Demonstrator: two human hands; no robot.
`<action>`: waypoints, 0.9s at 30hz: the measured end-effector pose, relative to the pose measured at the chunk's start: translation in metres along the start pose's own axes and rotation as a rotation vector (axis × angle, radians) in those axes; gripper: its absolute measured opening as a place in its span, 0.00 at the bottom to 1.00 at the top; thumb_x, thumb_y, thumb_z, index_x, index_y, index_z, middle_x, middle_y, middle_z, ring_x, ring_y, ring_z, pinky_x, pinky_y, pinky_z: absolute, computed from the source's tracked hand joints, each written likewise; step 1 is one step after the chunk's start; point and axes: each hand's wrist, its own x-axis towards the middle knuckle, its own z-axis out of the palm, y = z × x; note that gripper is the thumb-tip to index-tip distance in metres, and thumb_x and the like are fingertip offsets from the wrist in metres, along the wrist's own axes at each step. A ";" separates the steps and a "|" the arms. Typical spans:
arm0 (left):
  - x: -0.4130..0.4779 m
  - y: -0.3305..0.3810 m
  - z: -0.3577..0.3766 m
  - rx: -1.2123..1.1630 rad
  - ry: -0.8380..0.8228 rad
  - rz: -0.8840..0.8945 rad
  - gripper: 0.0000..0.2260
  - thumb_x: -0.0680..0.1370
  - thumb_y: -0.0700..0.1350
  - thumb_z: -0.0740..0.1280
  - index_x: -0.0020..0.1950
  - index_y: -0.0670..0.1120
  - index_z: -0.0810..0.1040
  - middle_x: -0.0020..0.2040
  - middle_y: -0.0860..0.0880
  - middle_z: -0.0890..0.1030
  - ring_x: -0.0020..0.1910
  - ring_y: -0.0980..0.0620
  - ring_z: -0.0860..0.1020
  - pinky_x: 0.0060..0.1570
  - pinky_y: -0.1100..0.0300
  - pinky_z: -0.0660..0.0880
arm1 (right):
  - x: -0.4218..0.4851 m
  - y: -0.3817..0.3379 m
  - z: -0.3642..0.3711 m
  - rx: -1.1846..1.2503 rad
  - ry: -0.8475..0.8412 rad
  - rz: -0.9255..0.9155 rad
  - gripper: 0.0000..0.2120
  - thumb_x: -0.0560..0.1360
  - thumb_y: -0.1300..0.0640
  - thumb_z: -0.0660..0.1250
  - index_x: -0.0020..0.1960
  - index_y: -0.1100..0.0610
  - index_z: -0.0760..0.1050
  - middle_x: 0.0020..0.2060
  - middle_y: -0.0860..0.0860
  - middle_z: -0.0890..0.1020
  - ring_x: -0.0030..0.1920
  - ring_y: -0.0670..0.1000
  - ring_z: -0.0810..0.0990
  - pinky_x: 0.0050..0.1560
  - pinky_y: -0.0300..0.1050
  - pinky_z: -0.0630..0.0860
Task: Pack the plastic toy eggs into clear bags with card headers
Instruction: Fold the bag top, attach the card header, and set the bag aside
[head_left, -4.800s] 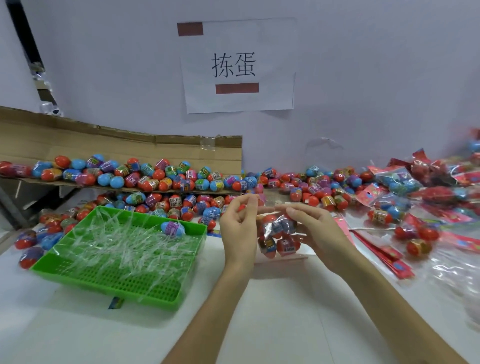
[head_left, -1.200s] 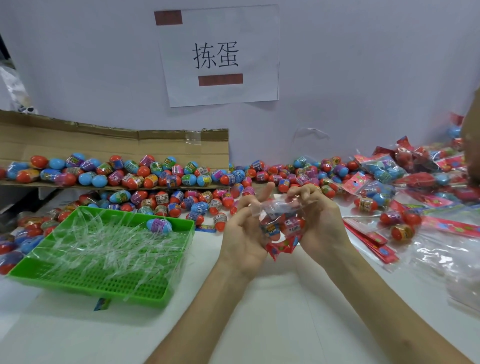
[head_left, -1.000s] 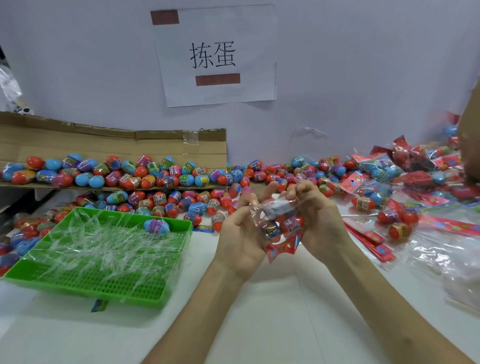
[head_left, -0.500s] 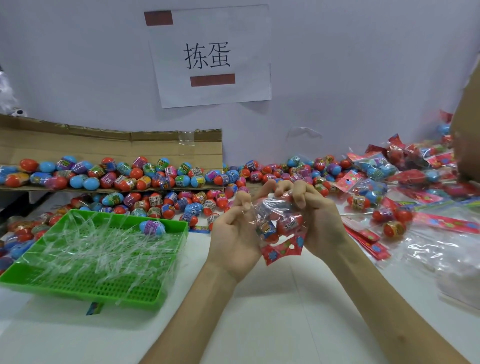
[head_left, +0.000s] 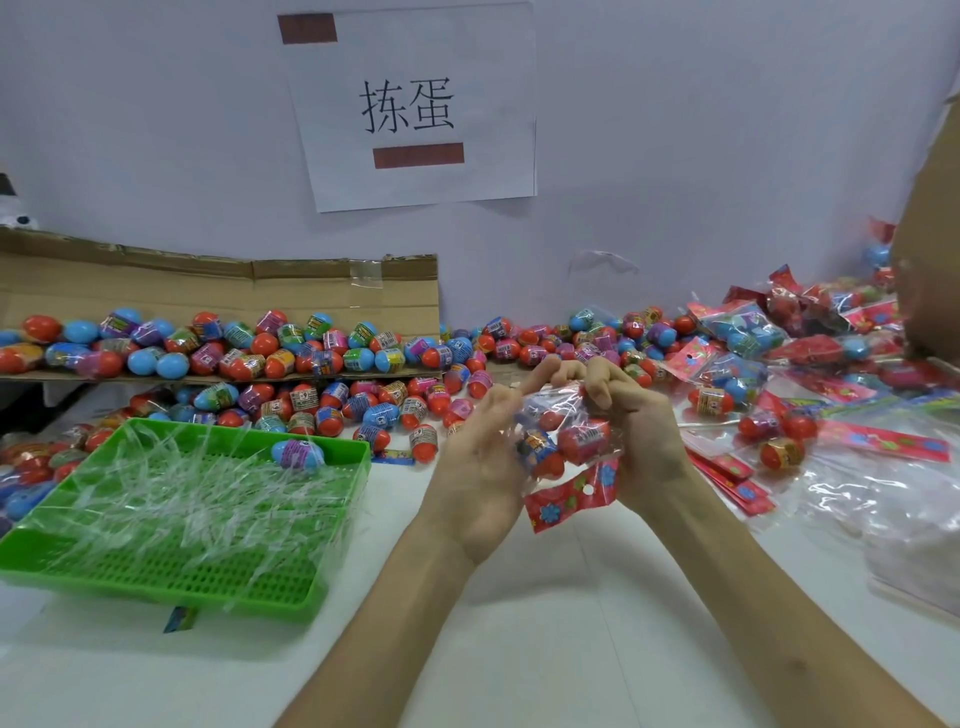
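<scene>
Both hands clamp on one clear bag (head_left: 563, 434), held up off the white table (head_left: 519, 649) at centre. Left hand (head_left: 480, 470) cups the bag's left side, palm turned inward, fingers curled over the bag's upper end. Right hand (head_left: 641, 441) grips from the right, fingers bent down onto the crumpled film at the top, knuckles nearly meeting those of the left.

Bag contents: several toy eggs (head_left: 584, 441), red halves with printed bands; exact count not readable through the film. Red card header (head_left: 571, 496) with flower print and a punched hole hangs at the bag's lower end, nearest the person, tilted.

Left of the hands: green tray (head_left: 156, 577) on the table, covered in loose clear strips (head_left: 197, 499). One blue-and-purple egg (head_left: 297, 453) sits at its far edge.

Behind: loose eggs (head_left: 363, 405) heaped along the wall, some on a cardboard flap (head_left: 208, 291). Paper sign (head_left: 415, 104) taped to the wall above.

Right side: packed bags (head_left: 743, 332) piled, flat red headers (head_left: 727, 478) stacked near the right wrist, and empty clear bags (head_left: 883, 509) beyond them.
</scene>
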 end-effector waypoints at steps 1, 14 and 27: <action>0.001 -0.001 -0.001 0.005 0.011 0.016 0.05 0.79 0.43 0.69 0.53 0.46 0.77 0.69 0.47 0.81 0.65 0.46 0.81 0.59 0.47 0.81 | 0.000 0.000 0.000 0.014 0.003 0.008 0.13 0.70 0.63 0.57 0.29 0.55 0.71 0.41 0.54 0.79 0.42 0.51 0.78 0.46 0.45 0.76; -0.001 0.005 -0.007 0.017 -0.064 0.057 0.17 0.78 0.29 0.63 0.62 0.45 0.67 0.73 0.43 0.77 0.70 0.41 0.77 0.65 0.45 0.78 | 0.000 -0.003 -0.001 -0.259 -0.020 0.022 0.10 0.67 0.55 0.76 0.34 0.54 0.75 0.43 0.51 0.83 0.44 0.52 0.84 0.41 0.47 0.83; -0.005 0.015 -0.008 -0.145 -0.091 0.111 0.16 0.74 0.28 0.64 0.50 0.47 0.83 0.73 0.39 0.76 0.70 0.37 0.77 0.61 0.43 0.80 | -0.005 -0.009 -0.003 -0.139 -0.171 0.135 0.17 0.64 0.51 0.83 0.51 0.49 0.85 0.55 0.50 0.85 0.53 0.54 0.86 0.43 0.45 0.84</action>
